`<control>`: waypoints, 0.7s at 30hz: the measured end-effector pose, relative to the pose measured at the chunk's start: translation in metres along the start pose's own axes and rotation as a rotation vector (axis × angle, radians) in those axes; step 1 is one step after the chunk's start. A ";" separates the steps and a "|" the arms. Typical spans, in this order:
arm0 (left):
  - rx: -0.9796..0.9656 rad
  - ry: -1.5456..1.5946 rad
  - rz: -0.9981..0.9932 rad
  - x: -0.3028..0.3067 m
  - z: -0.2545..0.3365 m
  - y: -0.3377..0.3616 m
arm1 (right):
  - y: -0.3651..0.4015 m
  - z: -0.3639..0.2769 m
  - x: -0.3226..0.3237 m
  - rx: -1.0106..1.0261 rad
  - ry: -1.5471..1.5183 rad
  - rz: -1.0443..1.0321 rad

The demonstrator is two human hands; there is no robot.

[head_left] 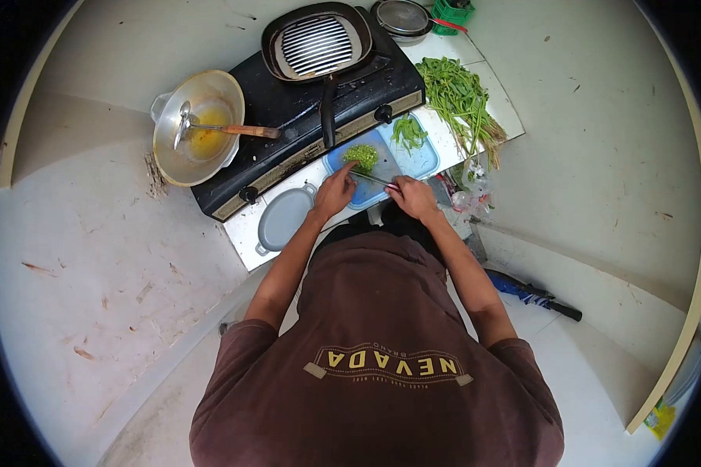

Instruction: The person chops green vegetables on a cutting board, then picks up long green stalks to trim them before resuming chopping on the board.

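Note:
My right hand [413, 196] is closed round the handle of a knife [375, 179], whose blade points left over a blue tray [364, 197]. At the blade's tip, the fingers of my left hand [335, 191] are bent together by the tray's left edge; whether they hold anything is too small to tell. Just above them lies a small heap of chopped greens [361, 158]. Longer cut green pieces [408, 134] rest at the tray's upper right.
A black stove [288, 101] bears a grill pan [325, 43] and a pot [199, 128] with a ladle [234, 130]. A grey oval dish [286, 220] sits left of the tray. Leafy greens [456, 93], plastic bags [473, 194] and a strainer [403, 15] are at the right.

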State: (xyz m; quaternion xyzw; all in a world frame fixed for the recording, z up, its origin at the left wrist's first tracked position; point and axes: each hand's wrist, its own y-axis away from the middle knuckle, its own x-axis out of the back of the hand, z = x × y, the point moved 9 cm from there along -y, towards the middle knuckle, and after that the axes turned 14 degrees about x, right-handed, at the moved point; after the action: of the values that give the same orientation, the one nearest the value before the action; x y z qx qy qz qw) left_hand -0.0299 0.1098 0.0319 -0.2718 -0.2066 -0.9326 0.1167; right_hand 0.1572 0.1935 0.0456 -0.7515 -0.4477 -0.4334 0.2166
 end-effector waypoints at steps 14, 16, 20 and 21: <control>0.186 0.253 0.191 0.018 -0.035 0.042 | -0.057 0.019 0.007 0.225 0.082 -0.121; 0.214 0.261 0.237 0.020 -0.032 0.047 | -0.066 0.019 0.011 0.249 0.065 -0.134; 0.199 0.271 0.314 0.019 -0.013 0.047 | -0.076 0.022 0.012 0.278 0.085 -0.214; 0.196 0.265 0.304 0.018 -0.005 0.046 | -0.078 0.021 0.014 0.279 0.070 -0.206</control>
State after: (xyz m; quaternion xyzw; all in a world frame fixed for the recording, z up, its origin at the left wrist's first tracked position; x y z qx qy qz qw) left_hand -0.0316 0.0651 0.0525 -0.1620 -0.2359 -0.9073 0.3081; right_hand 0.1030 0.2546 0.0417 -0.6487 -0.5704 -0.4129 0.2888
